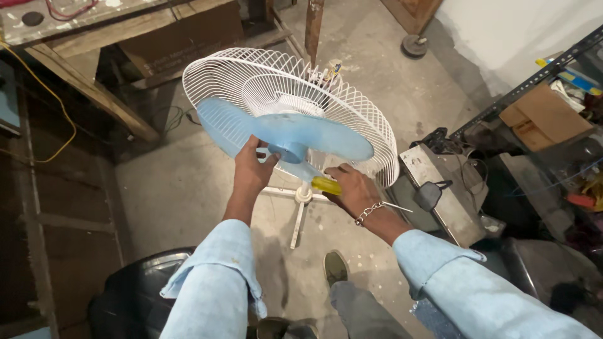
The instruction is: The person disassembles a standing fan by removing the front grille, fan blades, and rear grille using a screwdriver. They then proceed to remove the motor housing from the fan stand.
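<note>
On a grey concrete floor (188, 188) between a wooden bench (94, 88) at ten o'clock and a metal shelf (534, 81) at two holding a cardboard box (546, 116), the left hand (251, 169) grips the blue fan blade (286, 135) before its white wire guard (295, 88) — at centre — while the right hand (352, 188) is closed around a yellow-handled screwdriver (326, 185).

Open concrete floor (188, 188) left of and below the left hand (251, 172); free passage there. Ahead, blocked by the blue fan blade (289, 135) and the white wire guard (282, 88) curving behind it. Right hand (352, 191), closed on a yellow-handled screwdriver (326, 185), hemmed in on its right by a metal box (440, 188) and a cluttered angle-iron rack (534, 107). Below, fan stand legs (298, 216) crossing the floor. Far left, barred by a slanting wooden workbench brace (94, 94).
</note>
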Demonstrator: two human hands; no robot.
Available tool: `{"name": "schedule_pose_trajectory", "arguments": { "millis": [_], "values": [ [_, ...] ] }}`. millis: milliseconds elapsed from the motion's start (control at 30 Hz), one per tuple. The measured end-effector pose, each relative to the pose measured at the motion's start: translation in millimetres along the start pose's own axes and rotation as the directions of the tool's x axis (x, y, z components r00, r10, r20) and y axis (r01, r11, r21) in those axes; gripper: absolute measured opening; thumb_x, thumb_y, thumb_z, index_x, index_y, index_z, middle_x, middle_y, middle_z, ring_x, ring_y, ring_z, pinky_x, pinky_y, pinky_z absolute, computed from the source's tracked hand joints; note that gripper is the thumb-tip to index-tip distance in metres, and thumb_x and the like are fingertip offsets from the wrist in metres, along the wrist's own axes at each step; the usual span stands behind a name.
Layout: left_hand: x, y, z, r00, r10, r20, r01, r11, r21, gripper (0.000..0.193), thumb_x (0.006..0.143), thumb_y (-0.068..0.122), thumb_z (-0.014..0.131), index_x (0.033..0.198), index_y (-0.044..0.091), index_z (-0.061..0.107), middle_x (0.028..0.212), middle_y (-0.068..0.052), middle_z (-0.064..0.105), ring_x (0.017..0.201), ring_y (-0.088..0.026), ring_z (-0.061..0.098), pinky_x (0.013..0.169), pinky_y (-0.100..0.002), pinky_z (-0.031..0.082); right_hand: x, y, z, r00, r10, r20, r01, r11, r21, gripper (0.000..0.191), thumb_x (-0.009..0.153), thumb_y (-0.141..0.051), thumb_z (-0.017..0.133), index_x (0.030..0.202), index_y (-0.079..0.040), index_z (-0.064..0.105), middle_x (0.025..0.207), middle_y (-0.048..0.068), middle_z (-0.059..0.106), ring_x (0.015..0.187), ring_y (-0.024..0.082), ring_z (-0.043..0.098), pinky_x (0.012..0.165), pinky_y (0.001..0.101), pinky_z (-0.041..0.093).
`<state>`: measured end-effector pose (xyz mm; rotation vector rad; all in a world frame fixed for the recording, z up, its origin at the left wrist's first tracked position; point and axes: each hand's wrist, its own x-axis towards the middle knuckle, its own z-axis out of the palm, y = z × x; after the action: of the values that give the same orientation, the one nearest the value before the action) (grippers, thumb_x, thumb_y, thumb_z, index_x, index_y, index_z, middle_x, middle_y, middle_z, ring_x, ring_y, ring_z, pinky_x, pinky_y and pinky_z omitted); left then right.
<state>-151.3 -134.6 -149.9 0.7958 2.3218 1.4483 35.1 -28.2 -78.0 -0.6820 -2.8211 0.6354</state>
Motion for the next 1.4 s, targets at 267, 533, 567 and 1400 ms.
{"name": "schedule_pose_trajectory", "arguments": {
  "millis": [267,533,567,1400],
  "values": [
    [0.8,-23.6,33.6,0.989,-0.046,-0.141,0.038,0.998,-0.058,0.064,0.064,0.019,0.093,0.112,0.000,0.054,0.106,-0.016,0.065,0.091,-0.027,0.070,0.080,-0.039,0.059,14.4,1.1,19.1,0.984,-0.176,0.008,0.170,0.937,-0.304,0.012,0.087,-0.013,0.065,0.097,-0.009,0.069,0.098,0.010,0.069,0.077,0.032,0.072,0.067,0.0445,0.058],
    [-8.0,-22.9,68.9,0.953,-0.042,-0.300,0.038,0.999,-0.019,0.105,0.057,0.039,0.103,0.125,-0.015,0.043,0.124,-0.033,0.050,0.111,-0.044,0.054,0.093,-0.049,0.049,9.4,6.9,15.2,0.953,-0.299,0.052,0.294,0.868,-0.401,0.012,0.087,-0.012,0.064,0.095,-0.005,0.068,0.094,0.010,0.068,0.069,0.032,0.071,0.059,0.0445,0.057],
    [-7.0,-19.8,69.5,0.946,-0.113,-0.303,0.109,0.994,-0.030,0.100,0.058,0.040,0.100,0.123,-0.013,0.047,0.124,-0.031,0.053,0.111,-0.043,0.056,0.094,-0.048,0.050,9.9,6.3,15.2,0.949,-0.308,0.063,0.306,0.861,-0.407,0.012,0.086,-0.012,0.064,0.094,-0.005,0.068,0.094,0.010,0.069,0.069,0.032,0.071,0.059,0.0450,0.057],
    [-83.7,-51.4,14.8,0.859,-0.503,-0.090,0.283,0.615,-0.736,0.050,0.076,0.020,0.092,0.109,-0.009,0.069,0.095,-0.012,0.075,0.080,-0.018,0.070,0.071,-0.031,0.059,-2.3,16.4,4.3,0.858,-0.447,0.252,0.411,0.893,0.185,0.044,0.070,-0.022,0.082,0.111,-0.007,0.075,0.097,0.014,0.069,0.093,0.032,0.067,0.084,0.0407,0.054]
  ]
}}
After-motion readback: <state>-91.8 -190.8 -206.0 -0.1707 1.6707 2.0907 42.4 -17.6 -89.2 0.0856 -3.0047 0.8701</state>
